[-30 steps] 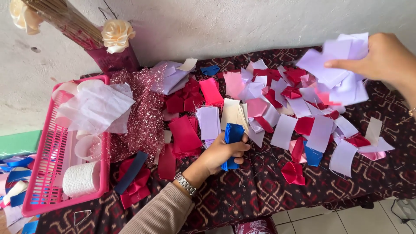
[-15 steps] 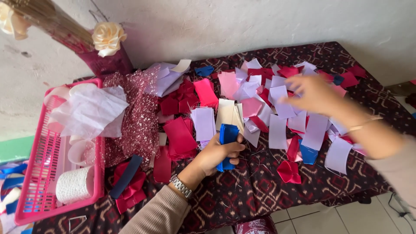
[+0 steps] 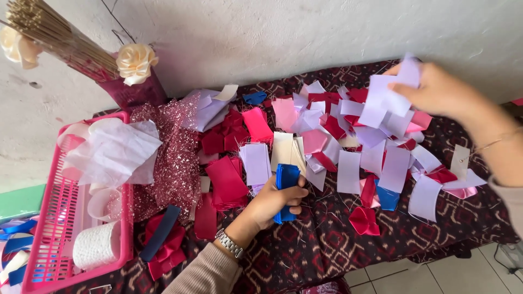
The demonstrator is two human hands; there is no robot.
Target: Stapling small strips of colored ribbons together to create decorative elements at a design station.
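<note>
Sorting ribbon pieces on the bench point(image 3: 327, 256).
The left hand point(image 3: 275, 200) grips a blue stack point(image 3: 286, 188) near the middle; the right hand point(image 3: 441, 90) pinches lilac pieces point(image 3: 384, 100) above the far-right pile point(image 3: 348, 136). A pink basket point(image 3: 54, 218) sits left.

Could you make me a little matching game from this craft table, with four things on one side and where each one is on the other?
Things:
1. blue ribbon stack
2. lilac ribbon pieces
3. white ribbon roll
4. cream fabric rose

Places:
A. in the pink basket, near end
B. gripped in the left hand
C. at the far left, against the wall, beside the bundle of sticks
D. lifted above the table in the right hand

Pairs: 1-B, 2-D, 3-A, 4-C
</note>
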